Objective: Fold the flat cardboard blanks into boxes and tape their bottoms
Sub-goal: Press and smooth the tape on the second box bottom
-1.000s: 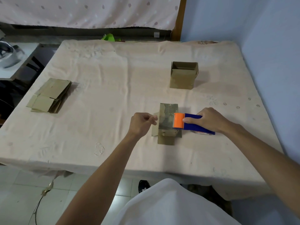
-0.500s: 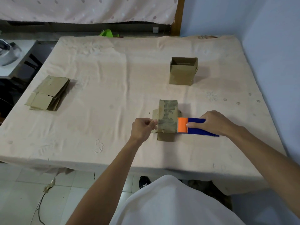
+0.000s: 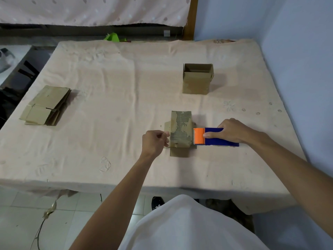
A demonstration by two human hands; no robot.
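A small cardboard box (image 3: 180, 130) stands upside down in the middle of the table, its torn bottom facing up. My right hand (image 3: 232, 131) grips a blue tape dispenser with an orange head (image 3: 212, 136) at the box's right edge. My left hand (image 3: 155, 141) is curled against the box's left side, fingertips pinched at the flap there; whether it holds tape I cannot tell. A folded box (image 3: 197, 78) stands upright and open farther back. A stack of flat cardboard blanks (image 3: 46, 105) lies at the left.
The table (image 3: 108, 87) is covered with a pale pink cloth. A blue wall runs close along the right side. A green object (image 3: 113, 37) sits behind the far edge. Tiled floor shows below the near edge.
My right hand has drawn the dispenser to the right, from over the box's bottom to its right edge. My left hand has stayed at the box's left side.
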